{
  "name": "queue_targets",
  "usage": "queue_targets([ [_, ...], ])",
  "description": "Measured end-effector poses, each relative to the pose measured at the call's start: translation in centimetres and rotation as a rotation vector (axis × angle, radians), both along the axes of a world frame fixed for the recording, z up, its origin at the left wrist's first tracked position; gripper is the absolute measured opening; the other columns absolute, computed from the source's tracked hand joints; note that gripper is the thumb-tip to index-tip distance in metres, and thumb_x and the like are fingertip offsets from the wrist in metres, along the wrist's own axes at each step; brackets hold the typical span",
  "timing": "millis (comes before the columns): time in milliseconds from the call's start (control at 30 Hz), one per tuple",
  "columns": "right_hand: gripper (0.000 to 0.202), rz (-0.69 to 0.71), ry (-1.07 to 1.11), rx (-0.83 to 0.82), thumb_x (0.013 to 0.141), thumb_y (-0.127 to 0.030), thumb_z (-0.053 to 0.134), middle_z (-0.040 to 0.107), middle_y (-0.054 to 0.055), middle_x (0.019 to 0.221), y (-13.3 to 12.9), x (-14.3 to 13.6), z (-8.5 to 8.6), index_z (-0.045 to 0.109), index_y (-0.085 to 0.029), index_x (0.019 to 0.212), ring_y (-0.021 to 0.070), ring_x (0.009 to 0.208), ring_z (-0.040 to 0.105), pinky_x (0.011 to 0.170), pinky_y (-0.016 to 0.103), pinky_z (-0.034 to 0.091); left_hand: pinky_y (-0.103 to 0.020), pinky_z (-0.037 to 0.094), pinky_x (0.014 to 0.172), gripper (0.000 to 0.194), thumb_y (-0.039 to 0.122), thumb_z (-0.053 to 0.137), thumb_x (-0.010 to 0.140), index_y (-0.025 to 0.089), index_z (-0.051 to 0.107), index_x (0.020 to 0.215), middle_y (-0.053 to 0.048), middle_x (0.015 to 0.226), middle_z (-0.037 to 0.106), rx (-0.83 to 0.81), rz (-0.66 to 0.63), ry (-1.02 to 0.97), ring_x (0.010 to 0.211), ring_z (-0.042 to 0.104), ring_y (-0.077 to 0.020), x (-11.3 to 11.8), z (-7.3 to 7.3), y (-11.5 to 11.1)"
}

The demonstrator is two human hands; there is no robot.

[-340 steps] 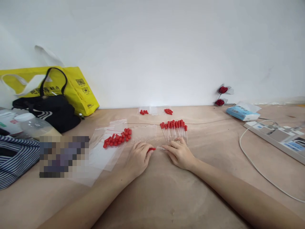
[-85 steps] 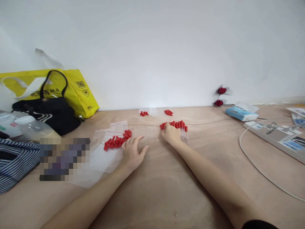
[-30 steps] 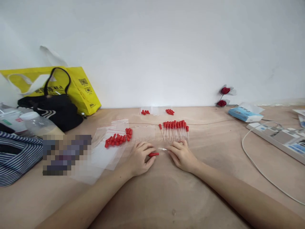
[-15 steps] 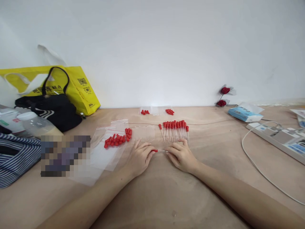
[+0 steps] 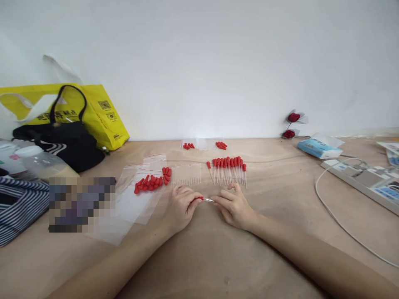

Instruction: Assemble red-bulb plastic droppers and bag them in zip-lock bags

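My left hand is closed, pinching a red rubber bulb between thumb and fingers. A clear glass dropper tube runs from the bulb's end to the fingertips of my right hand, which pinches its other end. How deep the tube sits in the bulb I cannot tell. Beyond my left hand lie a row of bare glass tubes and a heap of loose red bulbs on plastic zip bags. Past my right hand lies a row of red-topped droppers.
Small bags with red bulbs lie by the wall. At left stand a yellow bag, a black bag and a bottle. On the right are a tissue pack, a power strip and its white cable.
My right hand has moved left, nearer my left hand, so less of the glass tube shows between them. The view has shifted slightly; the other things lie as before.
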State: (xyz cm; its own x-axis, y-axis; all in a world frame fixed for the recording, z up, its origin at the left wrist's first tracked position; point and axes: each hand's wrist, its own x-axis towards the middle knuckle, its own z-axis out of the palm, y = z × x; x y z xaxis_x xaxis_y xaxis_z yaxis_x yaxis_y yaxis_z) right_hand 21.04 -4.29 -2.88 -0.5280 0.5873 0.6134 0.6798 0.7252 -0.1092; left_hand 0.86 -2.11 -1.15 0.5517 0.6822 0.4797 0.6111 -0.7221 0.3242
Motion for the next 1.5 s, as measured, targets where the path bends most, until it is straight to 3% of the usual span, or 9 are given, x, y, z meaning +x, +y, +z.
queue_targets([
  [367,0.021,0.030,0.023,0.048,0.078,-0.009,0.039,0.055,0.001,0.069,-0.1,-0.1,0.4,0.059,-0.015,0.083,0.0097,0.057,0.042,0.069,0.031,0.024,-0.042,0.019,0.097,0.019,0.021,0.039,0.085,0.020,0.057,0.080,0.002,0.070,0.064,0.087,-0.066,0.088,0.072,0.057,-0.0129,0.3,0.2,-0.8],
  [1033,0.023,0.076,-0.007,0.001,0.083,-0.015,0.036,0.052,0.002,0.064,0.1,-0.3,0.3,0.060,-0.014,0.082,0.0114,0.059,0.040,0.067,0.030,0.024,-0.042,0.021,0.095,0.021,0.021,0.039,0.085,0.018,0.058,0.077,0.002,0.065,0.059,0.145,-0.137,0.135,0.069,0.054,-0.0123,0.5,0.3,-0.8],
  [1267,0.020,0.037,-0.004,-0.055,0.085,-0.027,0.044,0.057,0.002,0.072,0.6,0.4,0.5,0.062,-0.019,0.092,0.0133,0.069,0.045,0.069,0.031,0.023,-0.044,0.017,0.095,0.019,0.024,0.044,0.084,0.023,0.062,0.084,0.003,0.069,0.063,0.140,-0.091,0.105,0.073,0.056,-0.0125,-0.5,1.0,-0.3],
  [1433,0.021,0.020,-0.061,-0.006,0.084,-0.024,0.044,0.058,0.003,0.069,0.3,0.5,0.8,0.063,-0.018,0.089,0.0141,0.068,0.045,0.067,0.031,0.022,-0.044,0.015,0.096,0.022,0.021,0.043,0.084,0.028,0.062,0.092,0.004,0.072,0.065,0.148,-0.087,0.151,0.076,0.056,-0.0128,-0.9,1.2,0.0],
  [1500,0.021,0.001,-0.074,-0.007,0.083,-0.024,0.044,0.060,0.003,0.069,0.3,0.3,0.8,0.063,-0.018,0.088,0.0148,0.068,0.046,0.066,0.031,0.022,-0.045,0.015,0.096,0.025,0.023,0.042,0.085,0.029,0.057,0.103,0.001,0.082,0.066,0.165,-0.026,0.154,0.083,0.056,-0.0152,-0.9,1.1,0.2],
])
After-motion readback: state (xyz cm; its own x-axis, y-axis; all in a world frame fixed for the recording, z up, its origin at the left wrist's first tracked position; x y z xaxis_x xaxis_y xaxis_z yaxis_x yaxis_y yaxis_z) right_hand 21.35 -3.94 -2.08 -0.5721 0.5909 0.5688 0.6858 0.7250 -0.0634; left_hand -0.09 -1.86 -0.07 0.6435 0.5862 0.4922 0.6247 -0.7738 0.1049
